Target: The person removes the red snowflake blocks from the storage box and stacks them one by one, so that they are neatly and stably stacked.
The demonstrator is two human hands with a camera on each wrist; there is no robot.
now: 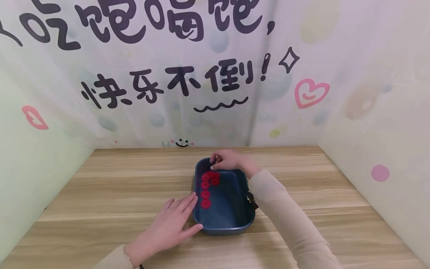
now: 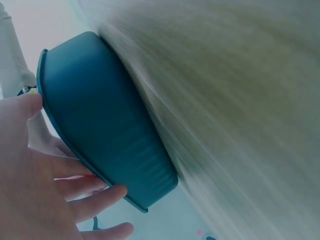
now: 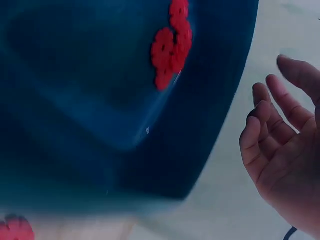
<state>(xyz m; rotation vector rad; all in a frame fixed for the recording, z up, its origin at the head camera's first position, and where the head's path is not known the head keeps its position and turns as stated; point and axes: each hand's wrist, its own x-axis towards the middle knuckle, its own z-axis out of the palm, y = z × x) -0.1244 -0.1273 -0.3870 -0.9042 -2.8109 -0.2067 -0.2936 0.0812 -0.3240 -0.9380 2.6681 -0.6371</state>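
A dark blue rectangular tub [image 1: 223,220] with rounded corners stands on the wooden table. Inside it, along the left side and far-left corner, lie several red flower-shaped pieces [image 1: 205,194], some overlapping; they also show in the right wrist view as red flowers [image 3: 163,47]. My left hand [image 1: 171,222] rests against the tub's left rim with fingers extended and thumb near the front corner. My right hand [image 1: 228,160] is over the tub's far end, fingers loosely bent. In the right wrist view nothing shows between the right hand's [image 3: 285,135] fingers.
Another red flower piece [image 3: 15,229] appears beyond the tub's edge in the right wrist view. A small dark object [image 1: 252,201] is at the tub's right rim, partly behind the sleeve. Printed white curtains [image 1: 215,127] border the table [image 1: 134,179] at the back and sides.
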